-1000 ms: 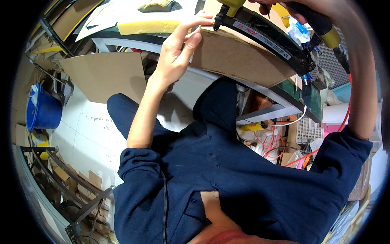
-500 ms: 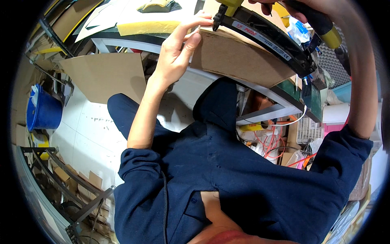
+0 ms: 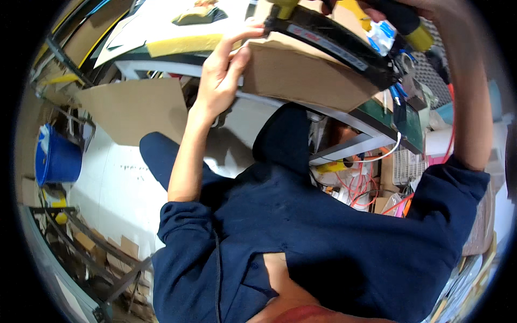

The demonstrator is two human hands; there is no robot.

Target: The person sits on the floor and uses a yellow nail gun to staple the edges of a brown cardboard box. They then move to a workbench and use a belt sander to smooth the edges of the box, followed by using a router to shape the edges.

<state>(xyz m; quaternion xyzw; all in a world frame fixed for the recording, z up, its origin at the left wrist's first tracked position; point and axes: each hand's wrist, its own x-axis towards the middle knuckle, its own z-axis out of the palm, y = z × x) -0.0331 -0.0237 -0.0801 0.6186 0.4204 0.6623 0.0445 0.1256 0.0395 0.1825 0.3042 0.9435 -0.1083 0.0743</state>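
My right hand [image 3: 372, 13], partly cut off by the top edge, is closed round the handle of a nail gun [image 3: 336, 47]. The gun has a yellow head, a long black magazine and a black-and-yellow grip end. Its nose hangs over the left end of a brown board [image 3: 307, 75], whose broad side faces me at the bench edge. With thumb and fingers, my left hand [image 3: 219, 75] grips that board's left corner. The index fingertip is right beside the gun's nose, and the exact contact there is hard to see.
The workbench [image 3: 371, 121] has a pale frame and a green edge. On it lie a yellow foam strip [image 3: 186, 45] and a yellow-and-black object [image 3: 199, 15]. A second brown panel [image 3: 134, 110] leans below at the left. A blue bucket [image 3: 58, 156] and red hoses [image 3: 366, 188] are lower down.
The nail gun and both hands have shifted slightly left and up in the view, along with the bench. A thin pale piece at my left fingertips no longer shows.
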